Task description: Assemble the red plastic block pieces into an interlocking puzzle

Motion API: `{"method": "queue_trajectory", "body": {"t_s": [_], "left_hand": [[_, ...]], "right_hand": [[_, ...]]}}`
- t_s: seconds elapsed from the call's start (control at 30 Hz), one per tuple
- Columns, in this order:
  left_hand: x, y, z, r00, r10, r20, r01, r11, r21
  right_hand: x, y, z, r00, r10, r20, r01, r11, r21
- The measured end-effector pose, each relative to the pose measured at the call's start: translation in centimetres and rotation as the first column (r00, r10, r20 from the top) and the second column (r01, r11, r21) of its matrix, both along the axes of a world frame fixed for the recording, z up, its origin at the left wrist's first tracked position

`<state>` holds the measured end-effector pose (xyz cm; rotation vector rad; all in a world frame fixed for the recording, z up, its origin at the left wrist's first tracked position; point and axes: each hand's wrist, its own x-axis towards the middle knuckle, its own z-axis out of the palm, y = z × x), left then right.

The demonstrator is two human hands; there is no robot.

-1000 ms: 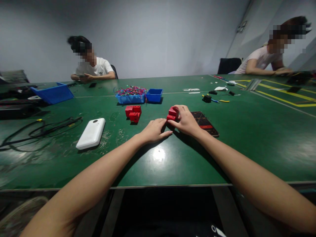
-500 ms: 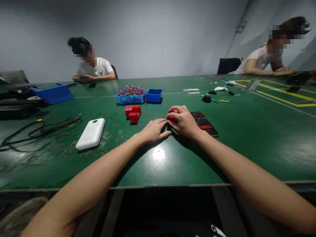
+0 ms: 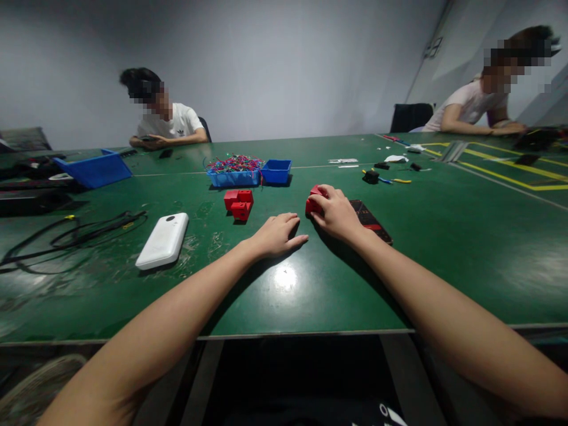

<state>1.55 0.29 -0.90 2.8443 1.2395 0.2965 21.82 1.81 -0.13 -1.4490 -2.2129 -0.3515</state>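
Observation:
My right hand [image 3: 336, 212] has its fingers wrapped round a red block [image 3: 314, 202], partly hidden behind them, just left of a dark phone [image 3: 370, 220]. Part of the phone's lit screen is covered by that hand and wrist. To the left, my left hand [image 3: 277, 234] lies on the green table [image 3: 310, 296] with its fingers stretched out and nothing in them. Beyond it sit several red blocks [image 3: 239, 204] grouped close together.
A white power bank [image 3: 163, 241] and black cables [image 3: 80, 236] lie to the left. Farther back stand a blue bin of wires [image 3: 235, 178] and a smaller blue bin [image 3: 277, 172]. Pliers [image 3: 390, 181] lie back right. Two people sit across the table.
My right hand has moved slightly right and away from my left hand, carrying the red block with it. My left hand has stayed in place.

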Motion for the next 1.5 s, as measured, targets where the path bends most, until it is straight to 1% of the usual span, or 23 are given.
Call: {"method": "queue_trajectory", "body": {"t_s": [0.23, 0.37, 0.57, 0.7, 0.8, 0.87, 0.93, 0.97, 1.03, 1.07, 1.1, 1.13, 1.17, 1.27, 1.4, 1.5], "left_hand": [[0.0, -0.1, 0.1, 1.0, -0.004, 0.01, 0.004, 1.0, -0.007], [-0.1, -0.1, 0.1, 1.0, -0.007, 0.012, 0.007, 1.0, -0.011], [-0.2, 0.0, -0.1, 1.0, -0.011, 0.02, 0.011, 1.0, -0.007], [-0.2, 0.0, 0.0, 1.0, -0.006, 0.009, 0.006, 1.0, -0.021], [-0.2, 0.0, 0.0, 1.0, -0.002, 0.005, 0.002, 1.0, -0.026], [-0.2, 0.0, 0.0, 1.0, -0.002, 0.004, 0.002, 1.0, -0.027], [-0.2, 0.0, -0.1, 1.0, -0.004, 0.01, 0.004, 1.0, -0.023], [-0.2, 0.0, -0.1, 1.0, -0.005, 0.013, 0.006, 1.0, -0.021], [-0.3, 0.0, -0.1, 1.0, -0.009, 0.023, 0.009, 1.0, -0.019], [-0.3, 0.0, -0.1, 1.0, -0.011, 0.027, 0.012, 1.0, -0.02], [-0.3, 0.0, -0.1, 0.999, -0.014, 0.031, 0.015, 1.0, -0.021], [-0.3, 0.0, -0.1, 0.999, -0.018, 0.036, 0.019, 1.0, -0.022], [-0.3, 0.1, -0.1, 0.999, -0.021, 0.042, 0.022, 1.0, -0.022], [-0.3, 0.1, -0.1, 0.997, -0.034, 0.064, 0.035, 0.999, -0.014], [-0.3, 0.2, -0.2, 0.996, -0.047, 0.07, 0.048, 0.999, -0.004], [-0.4, 0.1, -0.1, 0.997, -0.045, 0.061, 0.045, 0.999, -0.01]], "right_hand": [[1.0, 0.6, -0.1, 0.997, -0.078, -0.016, 0.078, 0.997, -0.006], [1.5, 1.0, -0.4, 0.991, -0.13, -0.016, 0.13, 0.992, -0.001], [2.6, 1.9, -0.9, 0.974, -0.216, -0.063, 0.218, 0.975, 0.034], [3.2, 2.1, -0.8, 0.951, -0.299, -0.082, 0.3, 0.954, 0.003], [3.3, 2.0, -0.7, 0.944, -0.313, -0.106, 0.314, 0.949, -0.015], [3.0, 1.8, -0.6, 0.954, -0.275, -0.121, 0.275, 0.961, -0.012], [2.3, 1.4, -0.6, 0.972, -0.19, -0.137, 0.19, 0.982, -0.013], [1.8, 1.2, -0.6, 0.982, -0.124, -0.145, 0.122, 0.992, -0.02], [0.6, 0.7, -0.8, 0.987, 0.057, -0.153, -0.069, 0.995, -0.075], [0.0, 0.4, -0.9, 0.974, 0.168, -0.15, -0.187, 0.974, -0.128], [-0.6, 0.1, -1.0, 0.951, 0.279, -0.135, -0.302, 0.933, -0.197], [-1.1, -0.2, -1.1, 0.927, 0.356, -0.114, -0.374, 0.891, -0.258], [-1.4, -0.4, -1.2, 0.921, 0.377, -0.103, -0.39, 0.876, -0.284], [-1.8, -0.7, -1.2, 0.925, 0.366, -0.099, -0.378, 0.871, -0.313], [-1.3, -0.7, -0.8, 0.913, 0.391, -0.117, -0.408, 0.86, -0.305], [-1.2, -0.6, -0.8, 0.913, 0.394, -0.107, -0.408, 0.862, -0.302]]}}
